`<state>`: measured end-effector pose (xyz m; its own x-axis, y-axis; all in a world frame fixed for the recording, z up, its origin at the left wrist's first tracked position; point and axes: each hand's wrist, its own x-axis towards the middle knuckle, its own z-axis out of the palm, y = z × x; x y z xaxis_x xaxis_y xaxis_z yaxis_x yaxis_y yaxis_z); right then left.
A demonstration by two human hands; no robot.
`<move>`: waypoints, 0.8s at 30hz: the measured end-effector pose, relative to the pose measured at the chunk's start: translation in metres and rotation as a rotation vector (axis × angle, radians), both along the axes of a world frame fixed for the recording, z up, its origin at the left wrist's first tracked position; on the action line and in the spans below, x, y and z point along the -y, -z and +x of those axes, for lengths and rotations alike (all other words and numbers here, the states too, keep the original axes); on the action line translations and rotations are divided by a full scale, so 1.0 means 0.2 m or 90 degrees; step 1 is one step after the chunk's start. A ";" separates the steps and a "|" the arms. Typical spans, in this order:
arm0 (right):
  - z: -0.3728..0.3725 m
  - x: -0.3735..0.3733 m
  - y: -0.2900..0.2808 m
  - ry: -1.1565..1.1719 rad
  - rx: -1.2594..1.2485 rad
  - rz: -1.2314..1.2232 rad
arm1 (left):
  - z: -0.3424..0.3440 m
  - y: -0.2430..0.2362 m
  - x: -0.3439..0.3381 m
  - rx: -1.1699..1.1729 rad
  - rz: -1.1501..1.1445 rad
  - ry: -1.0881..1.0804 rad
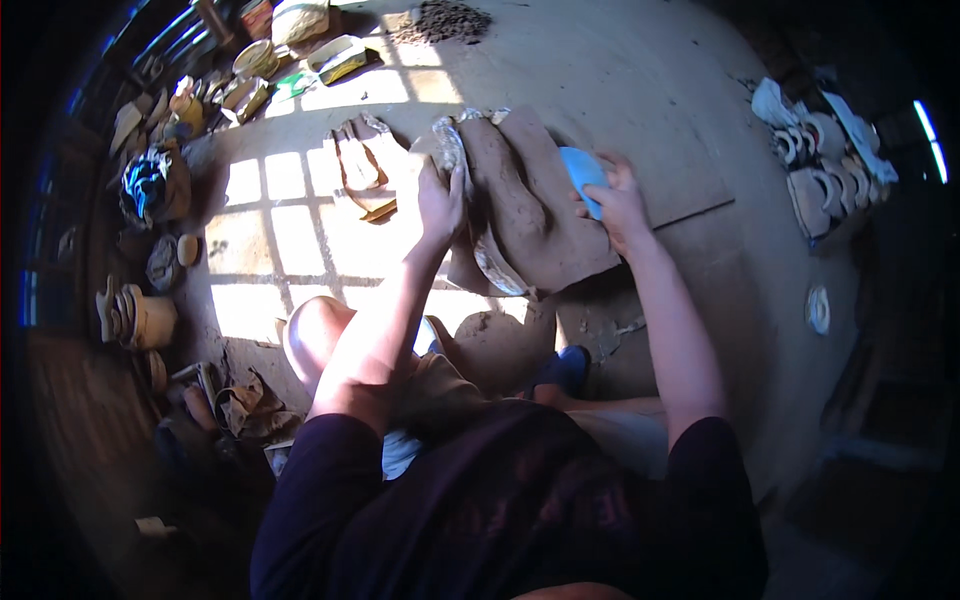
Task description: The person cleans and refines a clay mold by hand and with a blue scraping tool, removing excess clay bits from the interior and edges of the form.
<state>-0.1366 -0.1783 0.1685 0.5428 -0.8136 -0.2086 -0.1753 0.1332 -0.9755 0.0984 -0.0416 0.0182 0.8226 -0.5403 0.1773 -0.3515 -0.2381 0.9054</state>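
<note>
Pushed hard, the blue scraper [583,180] the right hand [622,208] holds could rip the clay sheet [568,222]; how the left hand [437,205] grips is unclear.

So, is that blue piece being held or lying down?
Held: the right hand has its thumb against the blue piece, near the brown sheet's edge.

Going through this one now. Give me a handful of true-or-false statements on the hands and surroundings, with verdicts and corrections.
1. The right hand holds a light-blue flat piece. True.
2. The left hand is at the right edge of the brown moulded sheet. False: it is at the left side.
3. A dark crumbly pile lies beyond the sheet. True.
4. The window-shaped sunlight falls mainly on the picture's right. False: mainly on the left.
5. A blue bundle sits at the left. True.
</note>
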 end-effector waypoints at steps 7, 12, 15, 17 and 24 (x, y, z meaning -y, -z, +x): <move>0.60 0.01 0.07 -0.111 -0.067 -0.026 | 0.37 -0.07 0.25 0.004 0.061 -0.048; 0.67 0.05 0.24 -0.117 -0.076 -0.065 | 0.41 -0.06 0.29 -0.128 0.079 -0.018; 0.72 0.12 0.33 -0.113 -0.068 -0.089 | 0.41 0.02 0.30 -0.036 0.012 -0.089; 0.77 0.15 0.36 -0.119 -0.087 -0.093 | 0.46 0.07 0.29 -0.051 -0.020 -0.057; 1.15 0.04 0.23 -0.344 -0.180 -0.602 | 0.61 0.21 0.21 -0.308 -0.318 -0.090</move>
